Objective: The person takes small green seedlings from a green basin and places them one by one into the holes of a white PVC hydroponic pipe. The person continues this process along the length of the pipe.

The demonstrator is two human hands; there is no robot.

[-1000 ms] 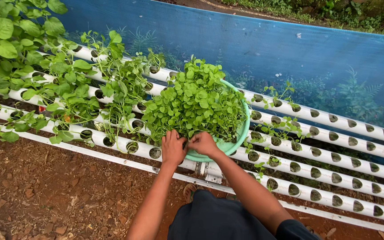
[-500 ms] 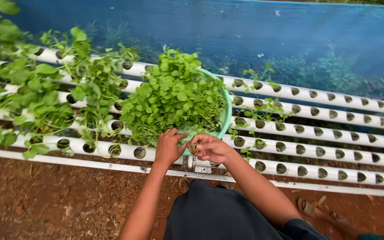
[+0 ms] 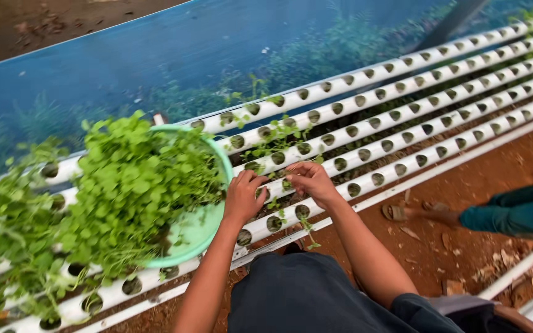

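My left hand point(image 3: 245, 197) and my right hand point(image 3: 313, 180) are close together over the white hydroponic pipes point(image 3: 402, 145), just right of a green basin point(image 3: 202, 231). The basin rests on the pipes and is piled with leafy green seedlings point(image 3: 134, 185). My right hand's fingertips pinch a small seedling point(image 3: 286, 184) above a hole in a pipe. The fingers of my left hand are curled beside it, and what they hold is hidden. Another small seedling point(image 3: 306, 229) hangs from a hole in the nearest pipe.
Rows of round holes run along the pipes toward the upper right, a few with small plants point(image 3: 260, 148). Blue netting point(image 3: 155, 55) stands behind. Bigger plants point(image 3: 7, 228) fill the pipes at left. Another person's sandalled foot point(image 3: 411, 214) and teal trouser leg point(image 3: 513, 213) are on the red soil at right.
The view has swung to the right, so the basin now lies at left. Both hands have moved off the basin's rim to the pipe holes beside it, the right hand carrying a seedling.
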